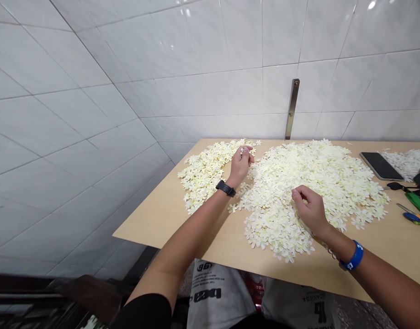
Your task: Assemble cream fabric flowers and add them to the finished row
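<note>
My left hand (241, 163), with a black band on its wrist, is curled closed between two piles of flowers. A small pale flower (242, 150) shows at its fingers. Left of it lies the smaller, yellower flower pile (204, 171). My right hand (311, 208), wearing a blue wristband, is over the larger pile of cream-white flowers (319, 169). Its thumb and fingers are pinched together, and whatever they hold is hidden. The flowers are flat, loose and stemless, with pale yellow centres.
A phone (381, 166) lies on the wooden table (151, 217) at the right, beside a whiter pile (406, 163). Scissors (415, 217) and a green-handled tool (417, 203) are near the right edge. Behind stands a tiled wall (226, 96) with a metal strip (292, 109).
</note>
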Action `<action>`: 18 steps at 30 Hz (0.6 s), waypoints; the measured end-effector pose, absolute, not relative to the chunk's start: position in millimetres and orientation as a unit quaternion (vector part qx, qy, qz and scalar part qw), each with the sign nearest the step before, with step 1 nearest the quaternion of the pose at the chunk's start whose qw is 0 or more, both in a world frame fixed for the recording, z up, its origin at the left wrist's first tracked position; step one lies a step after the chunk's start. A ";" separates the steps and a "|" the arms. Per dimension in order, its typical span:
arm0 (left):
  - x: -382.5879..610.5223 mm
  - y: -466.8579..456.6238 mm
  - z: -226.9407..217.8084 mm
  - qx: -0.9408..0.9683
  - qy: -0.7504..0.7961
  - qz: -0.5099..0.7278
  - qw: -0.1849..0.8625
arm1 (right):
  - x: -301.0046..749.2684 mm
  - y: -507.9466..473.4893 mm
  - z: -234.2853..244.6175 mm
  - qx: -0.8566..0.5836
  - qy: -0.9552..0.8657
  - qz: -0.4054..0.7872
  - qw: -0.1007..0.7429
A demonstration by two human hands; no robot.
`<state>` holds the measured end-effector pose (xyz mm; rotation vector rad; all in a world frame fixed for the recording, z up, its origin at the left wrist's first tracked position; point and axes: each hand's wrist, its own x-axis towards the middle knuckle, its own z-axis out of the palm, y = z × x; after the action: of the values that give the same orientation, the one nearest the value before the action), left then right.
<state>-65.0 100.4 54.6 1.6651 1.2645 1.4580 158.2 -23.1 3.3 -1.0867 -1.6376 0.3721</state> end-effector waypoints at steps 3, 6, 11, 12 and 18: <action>-67.8 55.3 64.3 0.657 0.429 0.532 0.318 | 157.7 -22.9 2.3 -0.453 -0.708 0.121 0.529; -74.8 -8.6 68.8 0.695 0.410 0.519 0.283 | 159.9 -22.2 7.2 -0.413 -0.747 0.018 0.521; -79.2 -121.0 51.0 0.738 0.262 0.342 0.519 | 156.4 -48.8 46.5 -0.304 -0.822 -0.044 0.480; -79.4 -137.9 41.6 0.735 0.228 0.265 0.581 | 153.1 -60.5 55.6 -0.292 -0.839 -0.005 0.460; -93.4 -187.8 -22.1 0.633 0.352 0.256 0.640 | 134.3 -122.9 66.3 -0.306 -0.925 0.073 0.212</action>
<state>-93.4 -187.8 -22.1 1.4443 0.8019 0.5837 134.3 -122.9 66.3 -0.8490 -2.5705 0.2018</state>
